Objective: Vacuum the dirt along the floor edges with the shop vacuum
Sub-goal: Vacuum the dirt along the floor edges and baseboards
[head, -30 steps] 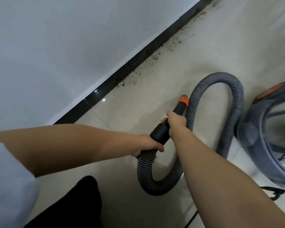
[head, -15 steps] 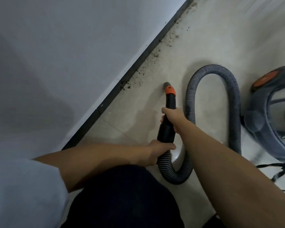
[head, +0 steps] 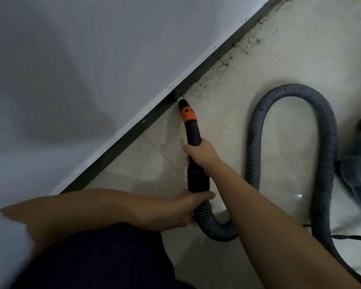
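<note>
My right hand (head: 202, 152) grips the nozzle (head: 191, 130), left hand (head: 186, 211) grips the hose (head: 323, 147) behind it; tip has swung from mid-floor to touch the baseboard (head: 208, 65); dirt (head: 227, 61) trails ahead; suction can start there.

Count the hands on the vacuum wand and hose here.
2. The right hand grips the black wand midway; the left hand grips where the wand meets the ribbed hose. Neither is hidden.
</note>
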`<act>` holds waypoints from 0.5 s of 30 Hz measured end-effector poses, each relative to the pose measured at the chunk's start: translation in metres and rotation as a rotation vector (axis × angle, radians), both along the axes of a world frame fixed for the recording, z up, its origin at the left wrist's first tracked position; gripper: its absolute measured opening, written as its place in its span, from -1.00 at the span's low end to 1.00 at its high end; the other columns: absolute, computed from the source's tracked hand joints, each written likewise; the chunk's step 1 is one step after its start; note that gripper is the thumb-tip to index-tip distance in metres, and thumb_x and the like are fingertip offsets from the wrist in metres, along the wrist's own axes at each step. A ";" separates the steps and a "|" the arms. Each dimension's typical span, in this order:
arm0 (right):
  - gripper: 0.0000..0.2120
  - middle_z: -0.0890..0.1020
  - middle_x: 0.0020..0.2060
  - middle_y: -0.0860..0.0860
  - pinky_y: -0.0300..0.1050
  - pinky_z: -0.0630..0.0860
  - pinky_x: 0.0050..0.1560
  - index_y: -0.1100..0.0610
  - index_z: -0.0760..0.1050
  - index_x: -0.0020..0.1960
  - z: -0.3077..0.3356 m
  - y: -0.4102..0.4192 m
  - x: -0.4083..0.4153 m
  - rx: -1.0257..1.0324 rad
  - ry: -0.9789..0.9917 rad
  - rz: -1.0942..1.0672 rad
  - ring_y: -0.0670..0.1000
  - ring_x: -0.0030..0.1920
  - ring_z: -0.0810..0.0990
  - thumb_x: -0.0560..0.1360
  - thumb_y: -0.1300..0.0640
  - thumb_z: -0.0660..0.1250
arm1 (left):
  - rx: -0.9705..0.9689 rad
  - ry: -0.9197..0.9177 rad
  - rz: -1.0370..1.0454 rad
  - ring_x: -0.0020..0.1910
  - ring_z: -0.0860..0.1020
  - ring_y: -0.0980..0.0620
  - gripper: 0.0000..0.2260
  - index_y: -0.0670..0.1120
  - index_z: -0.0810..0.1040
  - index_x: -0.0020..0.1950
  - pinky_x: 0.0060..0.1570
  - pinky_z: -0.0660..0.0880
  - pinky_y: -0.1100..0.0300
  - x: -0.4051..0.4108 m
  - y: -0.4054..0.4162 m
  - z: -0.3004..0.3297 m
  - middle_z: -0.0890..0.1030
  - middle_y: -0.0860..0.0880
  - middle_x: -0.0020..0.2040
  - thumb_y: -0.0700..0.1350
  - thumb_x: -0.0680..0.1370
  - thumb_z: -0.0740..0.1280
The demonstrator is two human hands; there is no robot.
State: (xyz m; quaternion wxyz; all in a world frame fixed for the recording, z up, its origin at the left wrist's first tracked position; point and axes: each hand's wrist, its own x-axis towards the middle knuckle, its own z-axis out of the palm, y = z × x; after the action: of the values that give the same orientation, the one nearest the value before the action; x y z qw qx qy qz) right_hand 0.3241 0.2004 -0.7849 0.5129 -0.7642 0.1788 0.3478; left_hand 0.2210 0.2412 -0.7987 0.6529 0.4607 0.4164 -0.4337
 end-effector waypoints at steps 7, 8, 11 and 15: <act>-0.84 0.48 -0.41 0.10 -0.21 0.47 -0.48 0.20 0.35 0.02 0.004 -0.002 0.001 0.006 0.033 0.135 0.01 -0.50 0.47 0.48 0.26 0.29 | -0.045 -0.010 0.117 -0.25 0.55 0.00 -0.87 -0.13 0.50 -0.07 -0.04 0.52 0.06 -0.006 -0.016 0.001 0.58 -0.06 -0.27 -0.14 0.48 0.41; -0.84 0.48 -0.41 0.10 -0.21 0.47 -0.48 0.20 0.35 0.02 0.005 -0.002 0.001 0.011 0.034 0.138 0.01 -0.51 0.47 0.48 0.26 0.29 | -0.046 -0.006 0.122 -0.26 0.55 0.01 -0.88 -0.13 0.49 -0.08 -0.06 0.52 0.07 -0.006 -0.017 0.002 0.57 -0.05 -0.28 -0.14 0.48 0.41; -0.85 0.47 -0.43 0.09 -0.20 0.48 -0.47 0.21 0.35 -0.01 0.005 -0.002 0.004 0.019 0.023 0.106 0.01 -0.51 0.46 0.47 0.27 0.28 | -0.012 -0.020 0.098 -0.27 0.56 0.03 -0.84 -0.13 0.50 -0.03 -0.09 0.50 0.09 -0.002 -0.015 0.002 0.58 -0.03 -0.28 -0.12 0.47 0.42; -0.90 0.48 -0.41 0.10 -0.21 0.48 -0.46 0.15 0.35 -0.14 0.005 0.003 0.014 0.017 0.024 0.028 0.01 -0.50 0.47 0.47 0.26 0.28 | 0.022 -0.049 0.062 -0.29 0.56 0.02 -0.78 -0.14 0.50 0.04 -0.13 0.52 0.11 0.010 -0.004 0.001 0.58 -0.04 -0.29 -0.11 0.47 0.43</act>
State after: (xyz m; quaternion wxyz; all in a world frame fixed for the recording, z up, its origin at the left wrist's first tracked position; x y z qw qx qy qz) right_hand 0.3382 0.2037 -0.7795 0.5123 -0.7581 0.1710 0.3655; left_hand 0.2306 0.2372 -0.7980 0.6709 0.4652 0.4192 -0.3972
